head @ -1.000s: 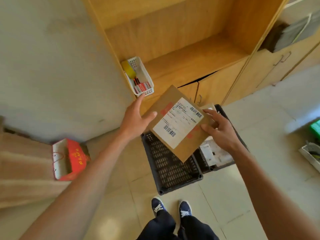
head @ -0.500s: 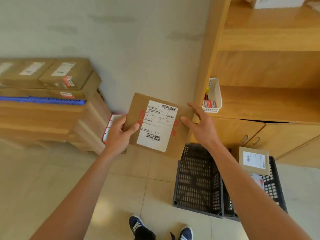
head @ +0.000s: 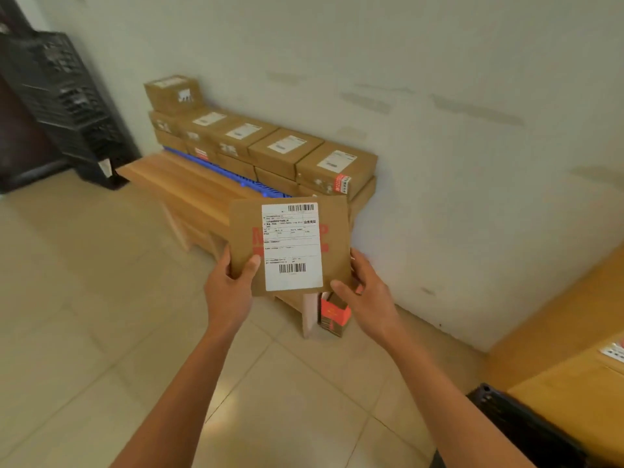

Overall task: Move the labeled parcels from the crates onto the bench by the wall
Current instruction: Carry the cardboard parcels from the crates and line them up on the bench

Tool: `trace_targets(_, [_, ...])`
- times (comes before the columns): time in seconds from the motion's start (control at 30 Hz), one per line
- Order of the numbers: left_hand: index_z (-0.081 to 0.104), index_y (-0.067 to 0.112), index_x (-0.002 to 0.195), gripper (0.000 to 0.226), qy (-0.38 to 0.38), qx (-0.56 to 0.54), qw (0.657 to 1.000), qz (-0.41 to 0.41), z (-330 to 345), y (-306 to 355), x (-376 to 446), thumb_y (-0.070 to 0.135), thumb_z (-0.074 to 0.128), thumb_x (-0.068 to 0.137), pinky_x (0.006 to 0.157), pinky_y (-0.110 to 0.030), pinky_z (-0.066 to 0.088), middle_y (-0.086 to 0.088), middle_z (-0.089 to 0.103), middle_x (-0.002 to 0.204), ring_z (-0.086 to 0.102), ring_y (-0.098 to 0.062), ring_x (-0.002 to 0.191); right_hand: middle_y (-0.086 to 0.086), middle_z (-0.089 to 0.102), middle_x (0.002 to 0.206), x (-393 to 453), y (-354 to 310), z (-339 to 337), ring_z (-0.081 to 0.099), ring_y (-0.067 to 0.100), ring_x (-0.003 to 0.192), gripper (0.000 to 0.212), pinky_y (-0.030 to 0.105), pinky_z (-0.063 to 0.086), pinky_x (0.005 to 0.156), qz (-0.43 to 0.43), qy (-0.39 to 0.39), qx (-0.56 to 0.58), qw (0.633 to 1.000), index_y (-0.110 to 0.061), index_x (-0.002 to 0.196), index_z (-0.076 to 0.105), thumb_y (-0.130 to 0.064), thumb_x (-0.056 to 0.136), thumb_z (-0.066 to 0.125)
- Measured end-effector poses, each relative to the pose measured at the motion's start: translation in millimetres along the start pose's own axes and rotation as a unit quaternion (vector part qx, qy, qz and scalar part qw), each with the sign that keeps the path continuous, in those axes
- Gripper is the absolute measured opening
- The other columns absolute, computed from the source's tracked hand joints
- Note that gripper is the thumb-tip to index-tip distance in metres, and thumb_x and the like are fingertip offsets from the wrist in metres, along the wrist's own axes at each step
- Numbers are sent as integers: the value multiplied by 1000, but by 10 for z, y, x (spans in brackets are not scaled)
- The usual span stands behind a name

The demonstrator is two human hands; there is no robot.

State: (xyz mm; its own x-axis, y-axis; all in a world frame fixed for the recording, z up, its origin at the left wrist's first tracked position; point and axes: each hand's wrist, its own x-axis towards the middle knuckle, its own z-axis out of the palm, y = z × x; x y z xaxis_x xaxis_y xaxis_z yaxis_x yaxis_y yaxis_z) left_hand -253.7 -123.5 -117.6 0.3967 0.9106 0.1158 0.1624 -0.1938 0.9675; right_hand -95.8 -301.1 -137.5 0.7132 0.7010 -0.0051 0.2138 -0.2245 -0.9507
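A flat brown cardboard parcel (head: 290, 246) with a white barcode label over red print is held in the air before the wooden desk (head: 189, 184) by the wall. The left hand (head: 229, 292) and right hand (head: 368, 292) have fingers clamped on its lower corners.

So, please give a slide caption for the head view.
Both hands, left hand and right hand, hold a labeled parcel before the stacked bench.
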Motion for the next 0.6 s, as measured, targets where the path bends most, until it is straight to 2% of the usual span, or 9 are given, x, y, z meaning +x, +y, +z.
trace_targets(0.03, [66, 27, 129, 35, 6, -2, 1000, 0, -204, -39, 144, 28, 69, 95, 88, -19, 50, 19, 73, 108, 65, 9, 98, -39, 50, 132, 116, -76, 239, 45, -12, 129, 74, 38, 36, 117, -5, -12, -10, 1000, -53, 148, 34, -45, 84, 69])
trace_targets(0.07, [64, 31, 132, 38, 11, 0, 1000, -1, -398, -86, 283, 29, 69, 95, 88, -17, 49, 21, 72, 111, 65, 9, 101, -42, 48, 130, 211, -164, 455, 44, -15, 127, 73, 35, 37, 116, -13, -20, -14, 1000, -54, 147, 32, -38, 88, 70])
trace_targets(0.17, [63, 43, 126, 33, 12, 2, 1000, -1, -902, -167, 618, 30, 68, 95, 81, -11, 48, 24, 72, 109, 64, 11, 99, -29, 44, 140, 455, -414, 993, 42, -19, 118, 73, 7, 40, 96, -37, -24, -11, 999, -49, 149, 28, -20, 94, 68])
trace_targets(0.2, [61, 45, 126, 34, 11, 4, 1000, -2, -1033, -206, 722, 30, 68, 96, 79, -9, 48, 25, 71, 110, 64, 11, 99, -28, 41, 142, 543, -478, 1136, 43, -18, 116, 72, 3, 39, 88, -39, -24, -18, 999, -47, 150, 28, -19, 95, 67])
trace_targets(0.23, [60, 44, 129, 37, 10, 4, 1000, -3, -1155, -247, 822, 30, 67, 96, 79, -9, 49, 24, 71, 112, 64, 10, 101, -28, 39, 143, 639, -543, 1272, 44, -18, 113, 72, 3, 37, 86, -41, -24, -24, 999, -43, 152, 28, -20, 96, 66])
trace_targets(0.3, [53, 42, 141, 49, 12, 7, 1000, -6, -1364, -355, 1028, 29, 67, 95, 85, -12, 51, 23, 69, 120, 63, 6, 108, -27, 37, 146, 861, -629, 1530, 47, -21, 108, 73, 12, 35, 98, -43, -29, -32, 998, -37, 156, 27, -23, 96, 66])
trace_targets(0.4, [29, 48, 153, 79, -7, -2, 1000, -19, -1565, -497, 1274, 19, 71, 93, 82, -5, 48, 29, 60, 127, 57, 11, 114, -24, 41, 151, 1171, -681, 1817, 45, -8, 128, 72, 28, 39, 110, -44, -38, -49, 997, -38, 155, 30, -30, 95, 67])
trace_targets(0.5, [10, 56, 150, 97, -32, 8, 999, -20, -1693, -676, 1602, 11, 73, 91, 79, 2, 42, 34, 51, 131, 49, 21, 116, -24, 41, 149, 1553, -682, 2111, 47, -17, 119, 74, 16, 38, 100, -48, -49, -61, 996, -35, 157, 28, -31, 95, 67])
trace_targets(0.6, [11, 55, 149, 97, -41, 16, 999, -21, -1746, -862, 2094, 11, 74, 90, 85, 1, 42, 33, 49, 137, 46, 19, 121, -27, 41, 142, 1986, -701, 2367, 45, -7, 124, 73, 23, 38, 105, -42, -49, -56, 996, -35, 156, 29, -31, 95, 68])
